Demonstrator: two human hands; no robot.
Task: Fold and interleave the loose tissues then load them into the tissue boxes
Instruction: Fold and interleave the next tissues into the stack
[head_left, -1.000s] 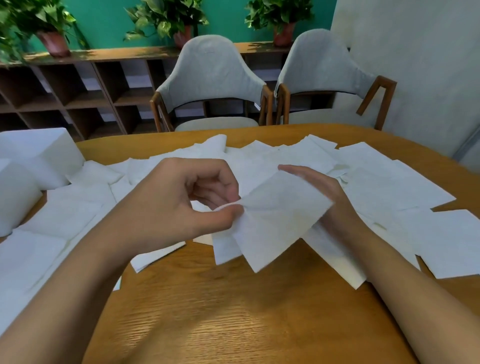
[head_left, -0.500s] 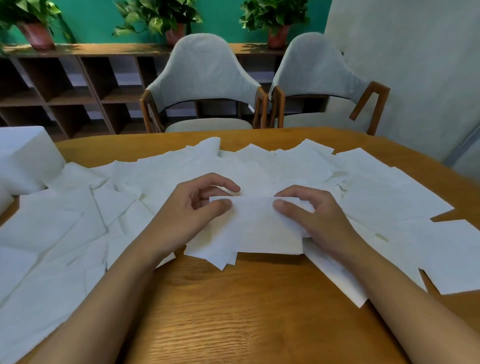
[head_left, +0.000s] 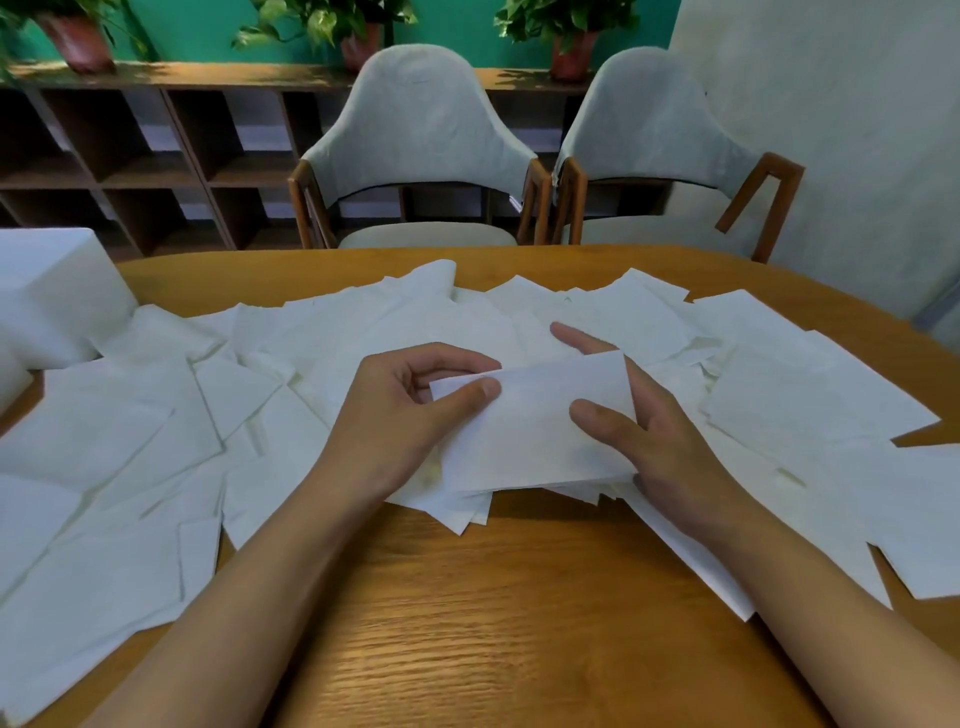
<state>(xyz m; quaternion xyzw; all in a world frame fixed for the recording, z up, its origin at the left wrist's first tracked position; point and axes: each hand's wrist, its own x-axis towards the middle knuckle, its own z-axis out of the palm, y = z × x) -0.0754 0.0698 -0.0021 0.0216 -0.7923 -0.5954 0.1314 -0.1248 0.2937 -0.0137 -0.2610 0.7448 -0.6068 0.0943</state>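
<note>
A folded white tissue (head_left: 535, 421) is held just above the wooden table (head_left: 467, 623), over a small uneven stack of folded tissues (head_left: 457, 506). My left hand (head_left: 405, 415) pinches its upper left corner between thumb and fingers. My right hand (head_left: 644, 431) holds its right end, thumb on top and fingers behind it. Several loose flat tissues (head_left: 322, 332) lie spread across the table on both sides. A white tissue box (head_left: 47, 296) stands at the far left, with part of a second box (head_left: 10, 374) in front of it.
Two grey upholstered chairs (head_left: 421, 145) with wooden arms stand behind the table's far edge. A dark wooden shelf unit (head_left: 145, 156) with potted plants (head_left: 322, 21) lines the green back wall. Bare wood shows at the table's near middle.
The tissue, held open and tilted a second ago, is now folded into a narrow rectangle. Both hands came down with it over the stack, then lifted its far edge slightly.
</note>
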